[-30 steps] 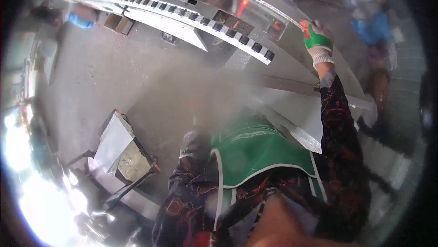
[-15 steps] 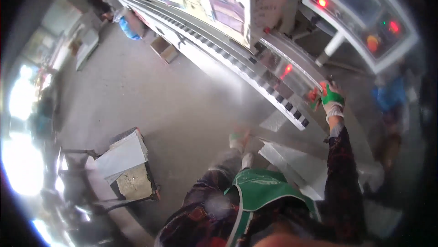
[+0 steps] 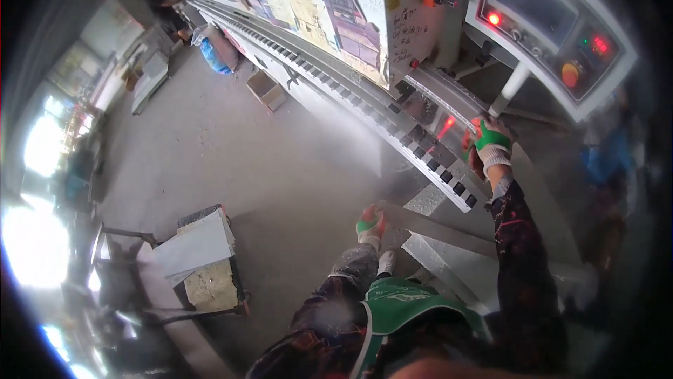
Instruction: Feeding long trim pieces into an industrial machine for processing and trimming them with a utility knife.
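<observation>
My right hand (image 3: 493, 139), in a white glove with green and orange patches, is closed at the near end of a long machine (image 3: 424, 102), beside its metal guide rail (image 3: 445, 92). What its curled fingers hold is hidden. Lower and to the left, my left hand (image 3: 370, 226), gloved alike, is closed at the end of a long, narrow grey board (image 3: 442, 230). This board runs rightward in front of my body. Under it lies a wider pale panel (image 3: 438, 267). A row of black pads (image 3: 438, 169) lines the machine's near side.
A control panel (image 3: 554, 29) with a screen and lit red lamps stands at upper right on a white post (image 3: 510, 88). At lower left, a stand (image 3: 235, 284) carries stacked boards (image 3: 200, 246). An open cardboard box (image 3: 266, 92) and a blue bag (image 3: 214, 55) lie along the machine.
The view has shifted slightly, and the machine sits lower in it. My right hand has moved a little left and farther along the machine's end. My left hand stays by the board's end.
</observation>
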A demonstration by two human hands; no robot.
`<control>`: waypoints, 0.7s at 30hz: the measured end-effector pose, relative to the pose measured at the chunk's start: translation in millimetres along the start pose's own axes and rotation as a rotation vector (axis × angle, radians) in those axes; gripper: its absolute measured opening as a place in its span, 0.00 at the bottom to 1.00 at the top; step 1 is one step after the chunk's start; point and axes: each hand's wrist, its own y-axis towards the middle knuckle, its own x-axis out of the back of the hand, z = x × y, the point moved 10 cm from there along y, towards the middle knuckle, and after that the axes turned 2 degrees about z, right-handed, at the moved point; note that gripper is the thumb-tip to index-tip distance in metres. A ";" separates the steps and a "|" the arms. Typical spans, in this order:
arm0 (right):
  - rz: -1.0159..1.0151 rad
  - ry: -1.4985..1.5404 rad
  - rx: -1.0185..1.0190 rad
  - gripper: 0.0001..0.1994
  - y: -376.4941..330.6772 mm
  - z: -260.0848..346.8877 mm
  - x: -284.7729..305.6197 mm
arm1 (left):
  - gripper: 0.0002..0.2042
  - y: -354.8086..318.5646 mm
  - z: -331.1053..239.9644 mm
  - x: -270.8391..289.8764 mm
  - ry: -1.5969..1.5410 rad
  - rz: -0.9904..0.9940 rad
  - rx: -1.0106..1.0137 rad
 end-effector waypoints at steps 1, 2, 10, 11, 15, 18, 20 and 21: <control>0.004 0.004 -0.007 0.26 -0.2 3.9 4.0 | 0.19 -2.6 4.2 -0.9 0.029 -0.009 0.075; 0.008 0.060 -0.001 0.26 -3.0 7.1 7.1 | 0.19 -3.9 2.3 -2.3 0.038 0.002 0.077; -0.293 0.516 0.210 0.20 -126.2 -10.4 63.8 | 0.20 13.6 49.0 6.3 -0.053 -0.004 -0.028; -0.264 0.536 0.186 0.20 -160.1 -35.2 55.0 | 0.21 5.0 14.3 -6.2 0.105 0.033 -0.047; 0.245 0.239 0.032 0.36 -272.1 -106.2 -24.4 | 0.24 22.7 59.4 22.3 -0.427 0.031 0.234; 0.515 -0.089 -0.075 0.43 -376.1 -212.0 -79.3 | 0.23 -51.0 -23.7 -58.4 -0.710 0.182 0.358; 0.578 -0.042 -0.012 0.45 -363.0 -191.5 -91.7 | 0.23 -25.8 19.0 24.5 -0.364 -0.138 0.150; 0.613 -0.101 -0.024 0.45 -384.3 -217.1 -103.4 | 0.24 -50.7 10.2 -25.7 -0.644 0.060 0.335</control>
